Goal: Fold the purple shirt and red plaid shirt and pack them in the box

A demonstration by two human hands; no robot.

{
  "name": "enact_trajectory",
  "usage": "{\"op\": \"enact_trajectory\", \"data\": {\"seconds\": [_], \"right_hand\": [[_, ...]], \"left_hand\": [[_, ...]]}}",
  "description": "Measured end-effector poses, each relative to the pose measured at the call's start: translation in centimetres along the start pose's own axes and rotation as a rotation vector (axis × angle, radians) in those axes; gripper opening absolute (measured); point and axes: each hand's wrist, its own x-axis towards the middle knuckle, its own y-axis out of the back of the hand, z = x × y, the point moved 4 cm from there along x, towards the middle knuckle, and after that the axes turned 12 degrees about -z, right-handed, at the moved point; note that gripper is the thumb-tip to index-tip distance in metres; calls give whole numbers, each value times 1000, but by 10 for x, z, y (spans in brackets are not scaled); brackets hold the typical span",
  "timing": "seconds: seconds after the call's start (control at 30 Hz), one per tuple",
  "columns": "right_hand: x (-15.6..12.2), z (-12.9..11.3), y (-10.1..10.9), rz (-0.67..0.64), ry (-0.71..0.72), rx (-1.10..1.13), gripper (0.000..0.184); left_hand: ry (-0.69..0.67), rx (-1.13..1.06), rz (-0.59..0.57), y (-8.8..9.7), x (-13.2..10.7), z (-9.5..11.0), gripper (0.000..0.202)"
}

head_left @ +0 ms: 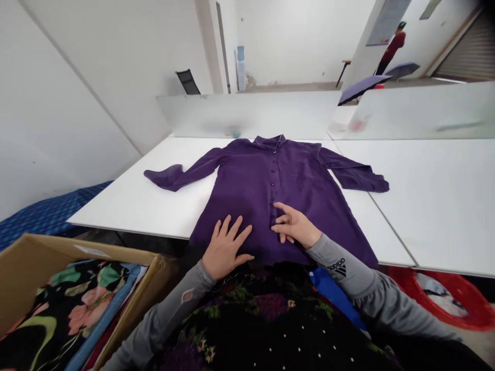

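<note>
Shirt point(247, 180), purple, long-sleeved: lies front up on white table point(444, 206), hem point(367, 257) near front table edge. Clock face taken about middle of shirt, 12 pointing away from wearer. Collar point(266, 140) at 12; row of buttons point(273, 171) running from there down toward 6. Shirt sleeves point(203, 165) spread to both sides, one cuff point(166, 178) between 9 and 10, other between 2 and 3.

Left hand point(224, 252), between 7 and 8: rests palm down on lower shirt front, fingers spread wide, thumb pointing toward 3. Right hand point(297, 226), between 4 and 5: touches row of buttons close to dial centre with extended forefinger, remaining fingers partly curled just beside it. Cannot tell whether pinching any cloth there. Grey sleeves point(166, 312) down to both wrists.

Cardboard box point(27, 263) at 8, beside table: holds black floral cloth point(65, 304) and folded blue cloth point(100, 332). Patterned blue cloth point(54, 206) at 9, past side edge of table. Red round-rimmed object point(477, 309) at 4, partly hidden by table. Frosted partition point(251, 114) at 12, standing along far table edge. Farther back: black chair point(188, 82) at 11, water dispenser point(241, 72) just short of 12, purple umbrella point(359, 88) and person point(392, 47) in red top at 1.
</note>
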Motion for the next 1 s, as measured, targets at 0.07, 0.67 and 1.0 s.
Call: {"op": "enact_trajectory", "data": {"seconds": [0.07, 0.67, 1.0], "right_hand": [[-8, 1, -10, -97, 11, 2, 87], [-56, 26, -20, -319, -180, -241, 35], [29, -42, 98, 60, -66, -220, 17]], "left_hand": [[3, 2, -24, 0, 0, -1, 81], [45, -6, -21, 34, 23, 2, 42], [-596, -65, -39, 16, 113, 32, 65]]}}
